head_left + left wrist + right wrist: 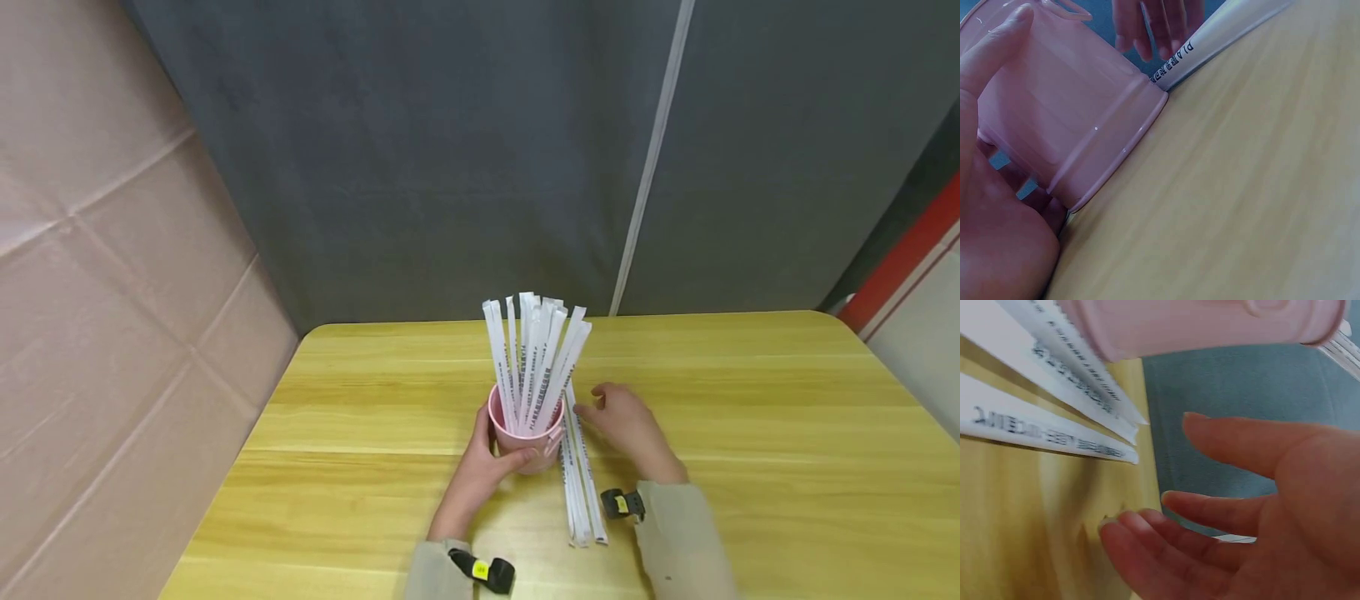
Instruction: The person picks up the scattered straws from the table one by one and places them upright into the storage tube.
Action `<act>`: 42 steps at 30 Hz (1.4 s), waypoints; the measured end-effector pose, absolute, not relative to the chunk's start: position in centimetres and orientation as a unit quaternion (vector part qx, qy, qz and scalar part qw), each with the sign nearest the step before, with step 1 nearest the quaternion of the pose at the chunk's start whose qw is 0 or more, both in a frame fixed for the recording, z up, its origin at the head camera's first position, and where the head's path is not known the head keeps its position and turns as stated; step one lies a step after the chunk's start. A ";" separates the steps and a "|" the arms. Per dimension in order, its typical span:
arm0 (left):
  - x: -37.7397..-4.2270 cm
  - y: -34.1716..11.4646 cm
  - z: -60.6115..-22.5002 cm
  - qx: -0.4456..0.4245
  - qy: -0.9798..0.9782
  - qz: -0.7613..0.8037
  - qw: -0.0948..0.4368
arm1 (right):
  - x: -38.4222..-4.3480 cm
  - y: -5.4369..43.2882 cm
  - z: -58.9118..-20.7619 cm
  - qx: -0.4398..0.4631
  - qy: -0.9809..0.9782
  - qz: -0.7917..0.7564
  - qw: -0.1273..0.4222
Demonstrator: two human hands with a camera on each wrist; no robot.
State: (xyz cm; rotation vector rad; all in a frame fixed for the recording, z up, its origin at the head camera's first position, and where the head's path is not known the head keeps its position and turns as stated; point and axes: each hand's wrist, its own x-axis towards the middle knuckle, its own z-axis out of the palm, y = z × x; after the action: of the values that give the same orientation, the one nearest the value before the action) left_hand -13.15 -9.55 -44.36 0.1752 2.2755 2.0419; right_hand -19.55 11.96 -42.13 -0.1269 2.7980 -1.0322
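A pink bucket-shaped cup (537,463) stands on the table, filled with several white paper-wrapped straws (531,358) that rise from its mouth. My left hand (480,468) grips the cup from its left side, the thumb lying across the front; the left wrist view shows the same grip on the pink wall (1066,94). Just right of the cup, a few more wrapped straws (581,492) lie on the table. My right hand (622,421) hovers beside these loose straws, its fingers loosely bent. In the right wrist view nothing sits between the thumb and fingers (1204,444).
The wooden table (360,492) has its far edge close behind the cup. A dark grey curtain (420,167) hangs behind it, with a pink sheet (112,333) to the left. A red and white panel (907,258) stands at the right.
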 end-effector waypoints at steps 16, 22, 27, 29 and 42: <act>-13.1 -9.5 -44.4 0.046 0.745 0.664 0.044 | -19.3 10.5 -43.7 -0.005 0.940 -0.325 0.106; -13.1 -9.5 -44.4 0.050 0.743 0.666 0.043 | -19.3 10.4 -43.8 -0.006 0.948 -0.303 0.096; -13.1 -9.5 -44.3 0.051 0.744 0.664 0.043 | -19.2 10.4 -43.7 -0.011 0.950 -0.297 0.091; -13.1 -9.5 -44.2 0.049 0.746 0.662 0.044 | -19.1 10.4 -43.6 -0.012 0.952 -0.293 0.092; -13.1 -9.5 -44.1 0.048 0.738 0.671 0.049 | -19.1 10.5 -43.5 0.001 0.949 -0.292 0.120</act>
State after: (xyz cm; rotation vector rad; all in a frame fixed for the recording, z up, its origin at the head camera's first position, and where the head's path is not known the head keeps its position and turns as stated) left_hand -13.07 -9.51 -44.10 0.1457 2.2480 2.0453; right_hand -19.07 10.55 -43.46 0.0040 2.7713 -0.8545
